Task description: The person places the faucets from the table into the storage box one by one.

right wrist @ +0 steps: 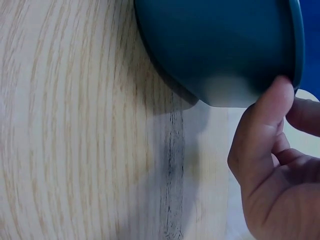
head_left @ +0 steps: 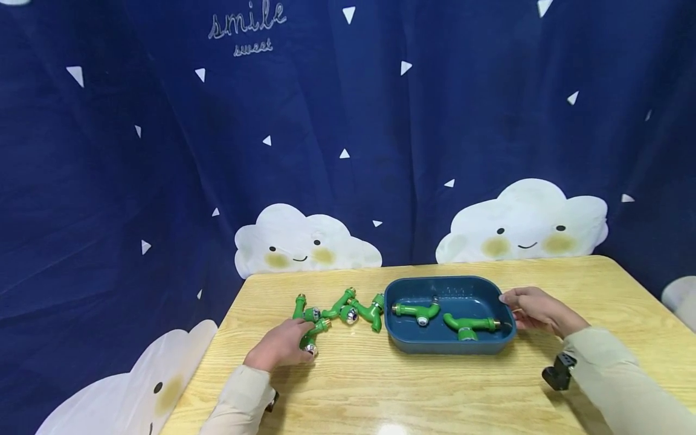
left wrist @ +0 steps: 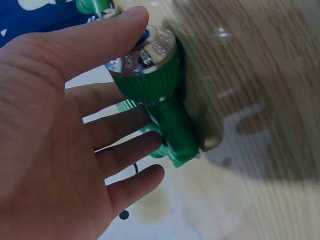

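Observation:
My left hand (head_left: 283,345) is at a green tap (head_left: 321,327) with a chrome cap, on the left of the table. In the left wrist view the thumb lies over the chrome cap (left wrist: 159,47) and the fingers reach round the tap's far side, partly hidden by it. My right hand (head_left: 538,309) pinches the right end of a dark blue plastic tub (head_left: 451,347), thumb outside at the rim. Inside the tub lie two green taps, one at the left (head_left: 421,310) and one at the right (head_left: 472,322).
Between the left hand and the tub lie more green taps, one in the middle (head_left: 338,306) and one against the tub's left side (head_left: 372,313). Another tap (head_left: 299,306) lies behind the left hand. A blue curtain (head_left: 326,109) hangs behind the wooden table (head_left: 359,393).

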Available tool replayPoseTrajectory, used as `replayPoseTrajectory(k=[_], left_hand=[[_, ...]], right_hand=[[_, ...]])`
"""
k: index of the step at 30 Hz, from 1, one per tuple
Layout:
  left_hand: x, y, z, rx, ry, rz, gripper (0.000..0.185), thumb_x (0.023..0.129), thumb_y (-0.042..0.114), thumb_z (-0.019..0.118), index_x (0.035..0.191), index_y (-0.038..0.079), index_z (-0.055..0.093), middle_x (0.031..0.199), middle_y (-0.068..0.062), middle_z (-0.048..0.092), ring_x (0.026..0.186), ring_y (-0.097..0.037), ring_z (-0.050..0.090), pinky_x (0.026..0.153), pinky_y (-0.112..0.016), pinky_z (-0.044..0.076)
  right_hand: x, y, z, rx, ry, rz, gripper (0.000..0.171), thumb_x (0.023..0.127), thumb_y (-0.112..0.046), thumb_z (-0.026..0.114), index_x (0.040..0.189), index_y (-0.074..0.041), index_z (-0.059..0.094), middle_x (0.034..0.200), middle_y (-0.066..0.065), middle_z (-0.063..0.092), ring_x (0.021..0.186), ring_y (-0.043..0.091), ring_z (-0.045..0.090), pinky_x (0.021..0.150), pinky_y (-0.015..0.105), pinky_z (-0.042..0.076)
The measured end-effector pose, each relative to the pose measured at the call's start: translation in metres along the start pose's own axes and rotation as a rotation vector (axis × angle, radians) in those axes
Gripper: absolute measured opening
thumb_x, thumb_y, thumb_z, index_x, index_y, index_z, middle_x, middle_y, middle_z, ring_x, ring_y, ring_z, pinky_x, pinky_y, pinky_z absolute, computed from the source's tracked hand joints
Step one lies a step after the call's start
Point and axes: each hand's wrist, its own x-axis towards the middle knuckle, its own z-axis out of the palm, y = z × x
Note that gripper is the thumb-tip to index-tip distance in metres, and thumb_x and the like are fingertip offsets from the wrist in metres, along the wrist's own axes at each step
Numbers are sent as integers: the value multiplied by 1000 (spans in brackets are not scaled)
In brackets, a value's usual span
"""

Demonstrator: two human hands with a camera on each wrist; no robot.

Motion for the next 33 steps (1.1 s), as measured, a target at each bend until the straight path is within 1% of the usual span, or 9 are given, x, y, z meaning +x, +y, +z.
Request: replayPoseTrajectory(k=[4, 8, 14, 20, 24, 27, 33], left_hand=[[2, -2, 3, -7, 11, -4, 78, 71, 32, 87, 138, 5, 56, 140, -17, 57, 130, -37, 54, 106, -51, 47], [3, -3, 3, -4, 17, 3, 79, 70, 32, 88, 137, 4, 57, 137, -17, 59, 127, -37, 56, 105, -50, 47], [3, -3, 5, -11, 7, -8, 78, 71, 31, 87, 137, 3, 56, 138, -16, 59, 128, -36, 56, 106, -50, 47], [4, -2, 6, -53, 0, -5, 76, 72, 26, 86, 137, 2, 55, 139, -18, 57, 127, -37, 57, 106, -51, 47], [4, -2, 8, -114, -12, 7, 79, 68, 27, 90, 135, 2, 56, 136, -16, 59, 125, -36, 57, 106, -51, 47], [4, -2, 9, -148, -20, 4, 81, 65, 28, 91, 134, 4, 57, 134, -13, 59, 124, -35, 58, 105, -50, 47], [4, -1, 8, -158, -43, -12, 84, 65, 27, 90, 137, 3, 54, 136, -12, 55, 124, -36, 57, 104, -51, 48]], right_hand=[[-2, 0, 0, 5, -1, -3, 42, 105, -17, 41, 134, 13, 44, 91, 4, 65, 68, 10, 65, 62, 25, 58], [-2, -1, 1, 4, 2, -2, 40, 105, -17, 40, 132, 13, 45, 90, 4, 65, 67, 10, 64, 61, 24, 58], [-2, -1, 1, 11, -2, -1, 40, 105, -17, 41, 131, 12, 46, 88, 4, 65, 67, 10, 64, 62, 24, 58], [-2, 0, 1, 37, -11, -2, 37, 105, -16, 41, 129, 12, 47, 85, 3, 65, 67, 10, 65, 61, 24, 58], [-1, 1, 1, 41, -15, -5, 37, 105, -17, 41, 128, 12, 47, 85, 3, 65, 66, 10, 65, 61, 24, 58], [-1, 1, 0, 35, -13, -8, 38, 106, -17, 41, 129, 12, 47, 85, 3, 65, 66, 10, 66, 61, 24, 58], [-1, 2, 0, 27, -13, -10, 40, 106, -18, 41, 131, 13, 46, 86, 3, 66, 68, 11, 67, 63, 26, 59]])
